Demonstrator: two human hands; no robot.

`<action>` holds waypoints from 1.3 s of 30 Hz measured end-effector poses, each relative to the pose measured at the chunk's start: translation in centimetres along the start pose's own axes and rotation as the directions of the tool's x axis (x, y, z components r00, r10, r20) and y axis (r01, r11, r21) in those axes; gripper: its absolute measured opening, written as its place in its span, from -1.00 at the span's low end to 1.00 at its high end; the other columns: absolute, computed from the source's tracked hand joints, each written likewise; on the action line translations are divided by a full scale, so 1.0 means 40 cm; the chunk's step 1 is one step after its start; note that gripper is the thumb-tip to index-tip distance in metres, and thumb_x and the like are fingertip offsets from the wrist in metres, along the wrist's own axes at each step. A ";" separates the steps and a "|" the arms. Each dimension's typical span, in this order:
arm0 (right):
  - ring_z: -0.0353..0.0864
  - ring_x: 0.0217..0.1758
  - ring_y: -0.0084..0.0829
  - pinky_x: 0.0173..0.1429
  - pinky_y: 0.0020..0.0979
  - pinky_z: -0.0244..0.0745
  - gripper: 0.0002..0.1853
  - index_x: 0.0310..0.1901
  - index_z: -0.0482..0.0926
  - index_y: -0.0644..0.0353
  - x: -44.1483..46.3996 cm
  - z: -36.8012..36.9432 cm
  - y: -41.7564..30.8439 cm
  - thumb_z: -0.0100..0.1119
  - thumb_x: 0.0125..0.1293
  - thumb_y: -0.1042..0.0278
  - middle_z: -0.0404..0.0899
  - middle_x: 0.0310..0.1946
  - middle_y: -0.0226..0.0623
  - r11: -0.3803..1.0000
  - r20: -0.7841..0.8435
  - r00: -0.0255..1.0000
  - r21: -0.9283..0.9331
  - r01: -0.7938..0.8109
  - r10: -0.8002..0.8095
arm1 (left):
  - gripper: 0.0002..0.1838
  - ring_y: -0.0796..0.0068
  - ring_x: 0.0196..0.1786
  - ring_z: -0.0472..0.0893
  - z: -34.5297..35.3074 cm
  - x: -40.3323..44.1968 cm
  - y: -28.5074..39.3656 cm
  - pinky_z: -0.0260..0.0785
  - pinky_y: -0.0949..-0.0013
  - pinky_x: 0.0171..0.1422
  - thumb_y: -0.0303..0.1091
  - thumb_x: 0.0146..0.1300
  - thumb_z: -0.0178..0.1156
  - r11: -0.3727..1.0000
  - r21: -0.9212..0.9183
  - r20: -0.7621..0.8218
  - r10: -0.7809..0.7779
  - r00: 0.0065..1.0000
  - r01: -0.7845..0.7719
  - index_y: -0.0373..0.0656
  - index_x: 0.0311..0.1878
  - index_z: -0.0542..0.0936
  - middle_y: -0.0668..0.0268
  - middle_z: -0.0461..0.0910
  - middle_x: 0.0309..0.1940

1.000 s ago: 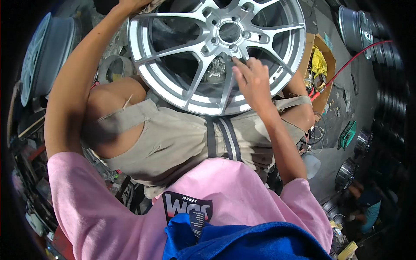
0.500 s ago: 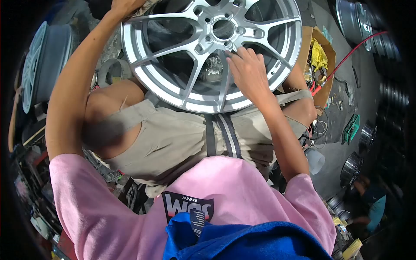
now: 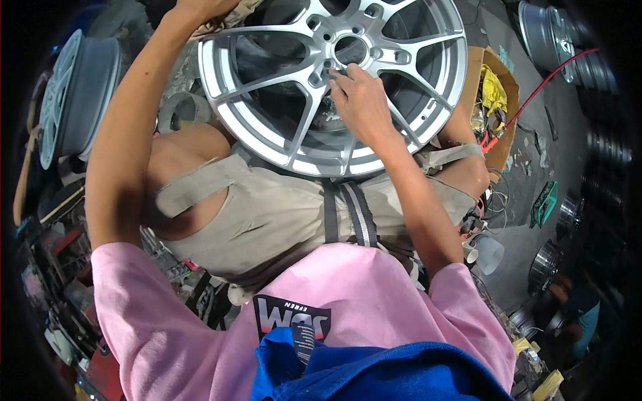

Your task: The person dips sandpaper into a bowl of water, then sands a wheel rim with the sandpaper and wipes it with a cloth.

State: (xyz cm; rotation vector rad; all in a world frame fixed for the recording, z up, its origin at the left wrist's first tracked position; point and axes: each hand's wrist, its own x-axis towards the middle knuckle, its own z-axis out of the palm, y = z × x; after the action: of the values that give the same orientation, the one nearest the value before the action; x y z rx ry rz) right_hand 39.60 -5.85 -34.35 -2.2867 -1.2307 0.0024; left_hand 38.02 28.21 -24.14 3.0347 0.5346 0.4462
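A silver multi-spoke wheel rim (image 3: 304, 127) lies face up over my lap, its top cut off by the view's edge. My right hand (image 3: 364, 103) is at the hub, thumb and fingertips pressed together beside a lug hole below left of the centre bore. Something small and dark shows at those fingertips, too small to name. At the upper left, my left hand (image 3: 204, 8) is closed on a beige, crumpled cloth (image 3: 234, 19) against the rim's outer edge; part of that hand is out of view.
On the right stands a cardboard box (image 3: 507, 100) holding a yellow bag (image 3: 493, 90) and tools, with a red hose (image 3: 548, 77) beside it. More wheel rims (image 3: 87, 93) stand at left and right. A green object (image 3: 545, 204) lies on the floor. Another person (image 3: 585, 321) is at lower right.
My right hand has moved left and slightly up, from a lower spoke beside the hub to a lug hole. The rim sits slightly farther right in view. My left hand stays by the cloth.
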 end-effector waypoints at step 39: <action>0.25 -0.36 -0.50 -0.23 -0.37 0.24 -0.63 -0.28 0.53 0.49 -0.408 -0.165 0.093 0.20 0.58 0.27 0.28 -0.44 -0.31 0.724 -0.202 0.811 0.600 -0.341 0.550 | -0.54 -0.11 0.01 0.71 0.184 -0.328 0.527 0.54 -0.05 0.13 -0.08 0.30 0.39 0.879 -0.329 0.093 0.393 0.915 -0.345 -0.17 0.11 0.58 -0.04 0.73 -0.08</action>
State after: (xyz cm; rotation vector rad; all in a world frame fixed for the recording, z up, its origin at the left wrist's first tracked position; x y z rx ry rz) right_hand 34.61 -23.11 -34.39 -1.8994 -0.3692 0.0850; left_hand 35.27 4.11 -33.20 2.8249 -0.1249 0.2606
